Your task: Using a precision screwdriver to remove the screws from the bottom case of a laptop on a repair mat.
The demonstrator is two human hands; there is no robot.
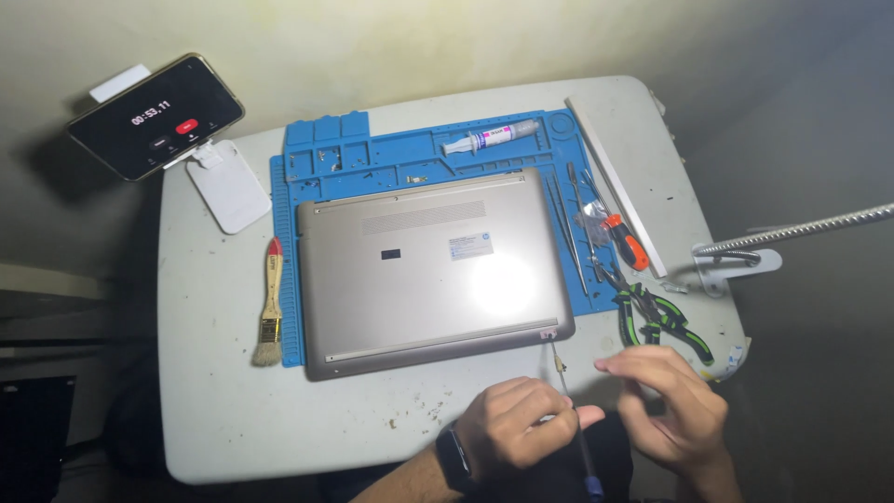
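One syringe (491, 139) in blue mat (321, 158) tray

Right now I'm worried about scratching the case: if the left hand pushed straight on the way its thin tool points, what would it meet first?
The left hand aims its thin tool up and slightly left. First in that line is the laptop, at its near right corner, where a small pink pad sits. The tip looks just short of it, though depth is unclear.
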